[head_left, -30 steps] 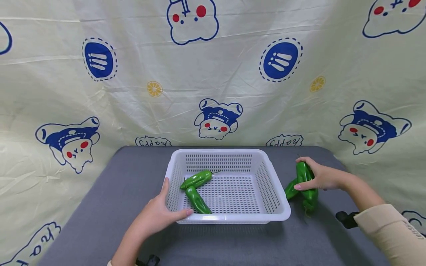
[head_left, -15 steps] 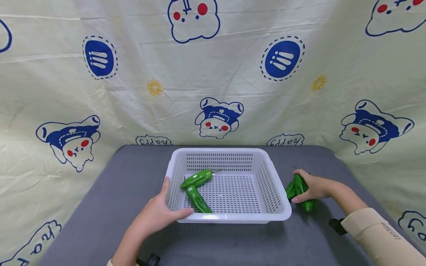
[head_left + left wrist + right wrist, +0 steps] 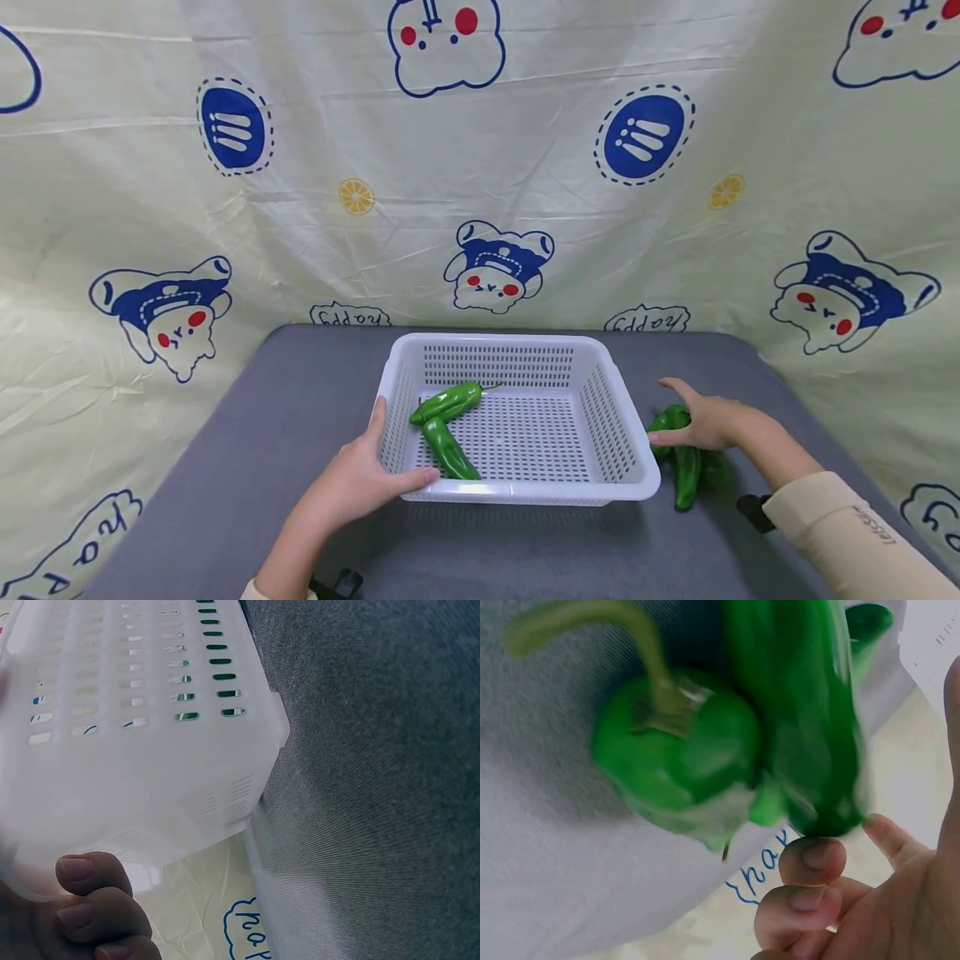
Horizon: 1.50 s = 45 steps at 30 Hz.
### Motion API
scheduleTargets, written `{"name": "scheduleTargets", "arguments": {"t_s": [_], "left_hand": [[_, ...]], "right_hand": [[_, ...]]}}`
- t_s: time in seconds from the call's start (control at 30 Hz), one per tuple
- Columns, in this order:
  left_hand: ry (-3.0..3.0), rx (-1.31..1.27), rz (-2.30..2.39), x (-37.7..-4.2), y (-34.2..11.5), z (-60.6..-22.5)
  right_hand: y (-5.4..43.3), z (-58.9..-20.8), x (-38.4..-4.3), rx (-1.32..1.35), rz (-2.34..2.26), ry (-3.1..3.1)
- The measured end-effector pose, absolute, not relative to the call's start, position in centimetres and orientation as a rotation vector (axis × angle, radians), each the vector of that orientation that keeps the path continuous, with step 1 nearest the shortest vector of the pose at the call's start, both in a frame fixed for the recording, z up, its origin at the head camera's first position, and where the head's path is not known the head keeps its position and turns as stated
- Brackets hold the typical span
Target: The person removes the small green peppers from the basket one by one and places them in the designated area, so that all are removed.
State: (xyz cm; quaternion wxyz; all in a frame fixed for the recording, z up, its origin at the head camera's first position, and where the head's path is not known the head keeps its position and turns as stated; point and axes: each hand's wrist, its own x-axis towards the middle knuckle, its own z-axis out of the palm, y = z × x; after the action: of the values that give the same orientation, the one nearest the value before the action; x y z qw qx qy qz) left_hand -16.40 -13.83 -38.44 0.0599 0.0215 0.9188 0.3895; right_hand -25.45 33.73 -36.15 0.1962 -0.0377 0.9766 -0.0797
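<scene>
My left hand (image 3: 356, 479) holds the left front corner of a white perforated plastic basket (image 3: 525, 493), thumb over the front rim. From below, the left wrist view shows curled fingers (image 3: 97, 907) against the basket's underside. Two green peppers (image 3: 448, 402) lie at the basket's left side, one across the other's end. To the right of the basket, my right hand (image 3: 708, 423) hovers over several green peppers (image 3: 686, 479) piled on the table, thumb and forefinger spread wide. The right wrist view has a stemmed pepper (image 3: 682, 750) beside a longer one (image 3: 802, 727), whose tip is close to the fingertips.
A grey cloth-covered table (image 3: 480, 550) carries everything. Behind it hangs a pale curtain (image 3: 300, 250) with blue cartoon prints. The basket's right wall (image 3: 606, 417) stands close beside the loose peppers and the right thumb.
The right hand has come down and slightly left, lowered the pepper it gripped onto the pile and let it go, its fingers now spread. The left hand keeps its hold on the basket.
</scene>
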Motion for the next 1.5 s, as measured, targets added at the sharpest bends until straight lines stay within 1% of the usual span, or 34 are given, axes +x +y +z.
{"name": "scheduleTargets", "arguments": {"t_s": [0.2, 0.37, 0.57, 0.9, 1.07, 1.23, 1.4, 1.5], "left_hand": [[2.786, 0.078, 1.181, -16.4, -13.9, -38.2], [2.789, 0.074, 1.177, -16.4, -13.9, -38.3], [2.799, 0.073, 1.173, -16.4, -13.8, -38.5], [2.797, 0.071, 1.181, -16.4, -13.8, -38.5], [2.782, 0.063, 1.194, -16.4, -13.8, -38.5], [2.775, 0.068, 1.21, -16.4, -13.8, -38.4], [2.758, 0.065, 1.224, -16.4, -13.8, -38.4], [2.749, 0.066, 1.229, -16.3, -13.8, -38.5]], "right_hand": [[33.6, -34.4, -25.5, -0.123, -0.196, 2.771], [32.5, -32.5, -26.0, -0.173, -0.251, 2.844], [29.6, -30.3, -26.5, -0.288, -0.354, 2.879], [23.1, -27.7, -26.7, -0.48, -0.524, 2.763], [19.6, -27.6, -26.8, -0.56, -0.65, 2.604], [16.2, -28.2, -27.2, -0.609, -0.567, 2.609], [13.2, -29.8, -27.9, -0.606, -0.501, 2.617], [11.5, -31.0, -28.1, -0.56, -0.485, 2.619]]}}
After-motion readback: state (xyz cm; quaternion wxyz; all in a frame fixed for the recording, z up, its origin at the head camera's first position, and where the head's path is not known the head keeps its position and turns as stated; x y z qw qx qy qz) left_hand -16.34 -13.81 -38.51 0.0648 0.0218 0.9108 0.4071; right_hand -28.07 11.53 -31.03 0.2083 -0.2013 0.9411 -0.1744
